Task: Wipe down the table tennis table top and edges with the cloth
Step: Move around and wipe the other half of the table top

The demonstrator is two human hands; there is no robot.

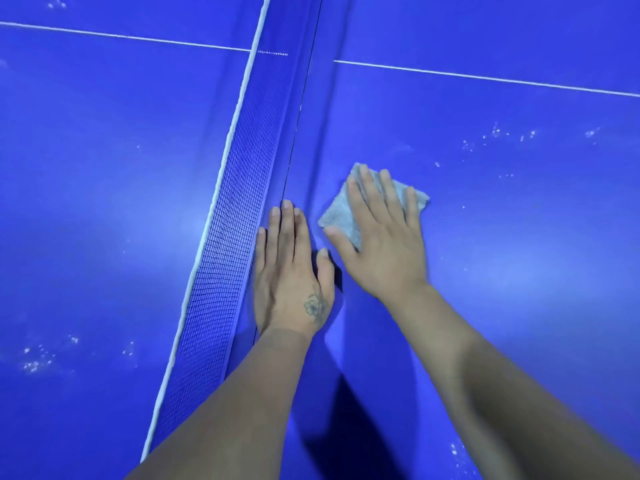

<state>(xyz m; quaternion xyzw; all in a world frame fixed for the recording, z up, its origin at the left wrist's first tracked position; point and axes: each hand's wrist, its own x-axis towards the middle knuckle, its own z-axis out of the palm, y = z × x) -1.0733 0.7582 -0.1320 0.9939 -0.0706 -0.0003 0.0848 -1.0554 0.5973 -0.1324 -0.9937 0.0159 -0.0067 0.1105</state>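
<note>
Grey folded cloth flat under right hand, blue table.

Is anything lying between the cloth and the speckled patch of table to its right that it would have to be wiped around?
Nothing visible does. The right hand presses the grey cloth flat on the table top, and the stretch to the white specks is bare. The net and left hand are on the other side.
</note>
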